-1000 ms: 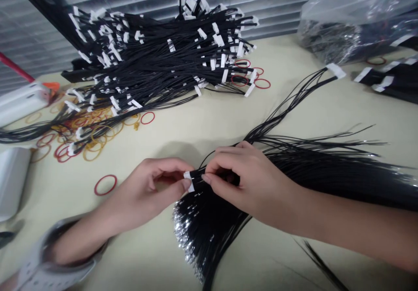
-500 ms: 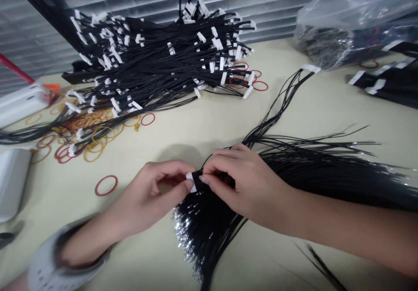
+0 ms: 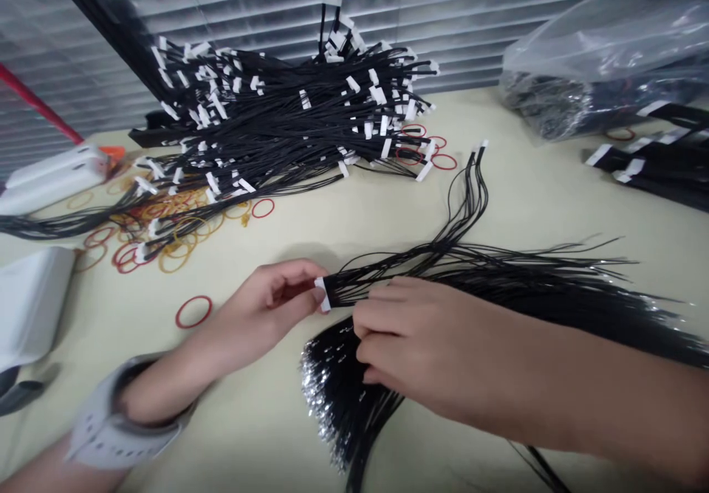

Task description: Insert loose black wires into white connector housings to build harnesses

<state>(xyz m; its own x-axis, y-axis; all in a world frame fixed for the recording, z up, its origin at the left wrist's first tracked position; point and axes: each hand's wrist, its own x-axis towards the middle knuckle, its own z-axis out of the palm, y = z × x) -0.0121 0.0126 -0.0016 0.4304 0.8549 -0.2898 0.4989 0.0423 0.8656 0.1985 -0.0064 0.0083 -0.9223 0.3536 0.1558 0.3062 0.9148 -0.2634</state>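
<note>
My left hand (image 3: 271,305) pinches a white connector (image 3: 323,294) between thumb and fingers. Black wires (image 3: 346,286) run right from that connector, then bend up to another white end piece (image 3: 484,144) lying on the table. My right hand (image 3: 402,331) rests over a thick bundle of loose black wires (image 3: 337,360), its fingers bent together at the bundle's upper edge. Whatever its fingertips hold is hidden. Shiny metal tips (image 3: 321,397) fan out at the bundle's lower left end.
A large pile of black cables (image 3: 277,109) with white connectors lies at the back. Red and yellow rubber bands (image 3: 177,220) are scattered at its left. One red band (image 3: 193,311) lies near my left wrist. A clear plastic bag (image 3: 554,94) stands at the back right.
My right hand has left the connector and moved down onto the loose wire bundle. The held cable's wires are more exposed, and its far end has turned. The camera view has shifted slightly.
</note>
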